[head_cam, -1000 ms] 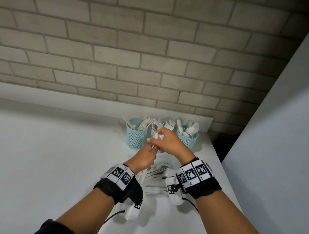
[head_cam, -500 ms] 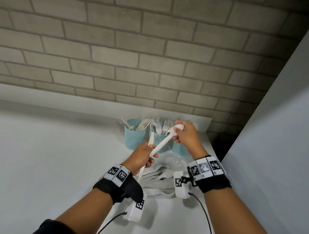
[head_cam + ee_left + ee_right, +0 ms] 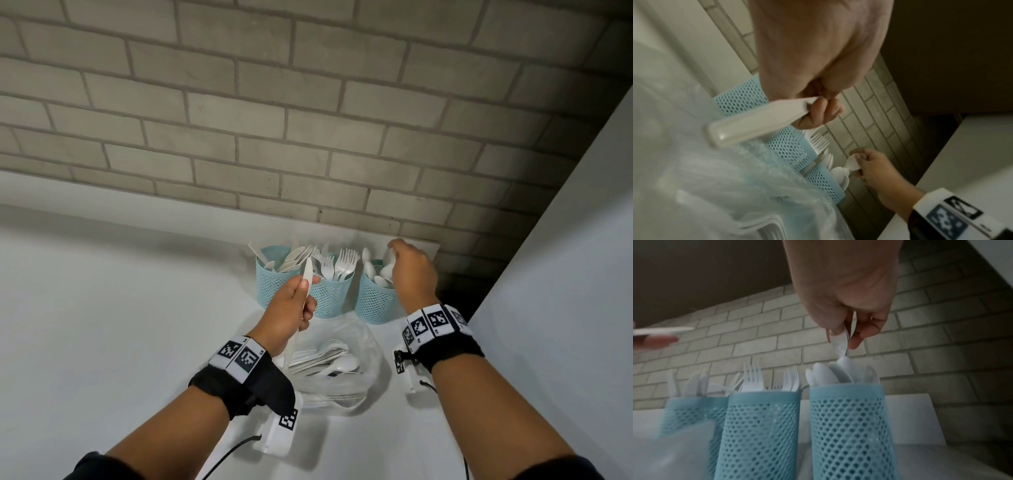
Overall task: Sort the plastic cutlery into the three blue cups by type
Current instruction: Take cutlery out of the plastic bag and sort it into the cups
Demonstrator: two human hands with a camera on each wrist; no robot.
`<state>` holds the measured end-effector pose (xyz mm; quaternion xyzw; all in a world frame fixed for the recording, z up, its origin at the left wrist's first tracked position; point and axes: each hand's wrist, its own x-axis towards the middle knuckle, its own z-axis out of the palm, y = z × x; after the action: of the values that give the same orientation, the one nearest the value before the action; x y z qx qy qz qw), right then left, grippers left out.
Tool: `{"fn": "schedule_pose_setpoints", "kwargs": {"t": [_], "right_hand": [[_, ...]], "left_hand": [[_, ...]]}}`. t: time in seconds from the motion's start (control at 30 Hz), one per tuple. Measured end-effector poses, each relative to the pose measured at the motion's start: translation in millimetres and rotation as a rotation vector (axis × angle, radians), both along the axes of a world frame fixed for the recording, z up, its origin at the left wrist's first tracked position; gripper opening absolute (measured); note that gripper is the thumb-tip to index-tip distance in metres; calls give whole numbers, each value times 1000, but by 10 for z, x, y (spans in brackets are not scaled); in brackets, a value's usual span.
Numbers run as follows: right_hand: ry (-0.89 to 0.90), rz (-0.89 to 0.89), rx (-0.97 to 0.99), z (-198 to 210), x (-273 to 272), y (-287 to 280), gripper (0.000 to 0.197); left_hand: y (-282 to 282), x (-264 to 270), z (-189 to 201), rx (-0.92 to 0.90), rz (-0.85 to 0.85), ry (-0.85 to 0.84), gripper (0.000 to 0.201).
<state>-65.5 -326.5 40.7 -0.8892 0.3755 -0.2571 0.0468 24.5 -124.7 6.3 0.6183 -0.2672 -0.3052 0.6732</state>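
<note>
Cutlery: white plastic knives, forks and spoons, partly sorted; a loose heap (image 3: 323, 359) lies on a clear plastic bag (image 3: 371, 346) just in front of the middle cup.
Cups: three blue mesh cups in a row by the wall; left cup (image 3: 270, 286) holds knives, middle cup (image 3: 330, 298) forks, right cup (image 3: 373, 303) spoons.
Right hand: the right hand (image 3: 412, 270) hangs over the right cup, fingers (image 3: 856, 340) pinching a spoon (image 3: 840, 341) by its bowl, handle pointing down into the cup, likely so it drops in with the other spoons.
Left hand: the left hand (image 3: 291, 308), in front of the left and middle cups, has fingers curled round a knife (image 3: 303, 301), blade up; it probably belongs in the left cup.
Progress: all three cups look well filled, yet the heap remains.
Surface: plain white worktop (image 3: 102, 325).
Room: pale grey brick wall (image 3: 308, 120) directly behind the cups; a white panel (image 3: 565, 291) stands right of them, with a dark gap between.
</note>
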Motion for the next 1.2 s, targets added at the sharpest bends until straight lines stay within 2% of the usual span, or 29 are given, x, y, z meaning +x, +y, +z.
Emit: {"fn": "schedule_pose_setpoints", "kwargs": {"t": [0.23, 0.33, 0.5, 0.63, 0.87, 0.97, 1.07, 1.2], "right_hand": [[202, -21, 115, -147, 84, -48, 37], [270, -25, 175, -142, 94, -82, 36], [123, -41, 280, -138, 59, -91, 35], [-129, -7, 197, -101, 0, 41, 31], [-192, 131, 174, -115, -117, 321, 23], [-186, 189, 242, -178, -144, 369, 22], [-87, 242, 294, -269, -175, 401, 24], [193, 291, 410, -472, -177, 406, 29]], "left_hand": [[56, 214, 198, -184, 135, 86, 20], [39, 343, 445, -248, 184, 22, 17], [19, 610, 781, -366, 334, -197, 14], [-63, 833, 774, -384, 419, -149, 16], [-181, 1005, 376, -105, 483, -271, 20], [-198, 1037, 258, 163, 459, -522, 17], [-216, 1063, 184, 479, 386, -790, 22], [-226, 1057, 169, 832, 311, -870, 29]]}}
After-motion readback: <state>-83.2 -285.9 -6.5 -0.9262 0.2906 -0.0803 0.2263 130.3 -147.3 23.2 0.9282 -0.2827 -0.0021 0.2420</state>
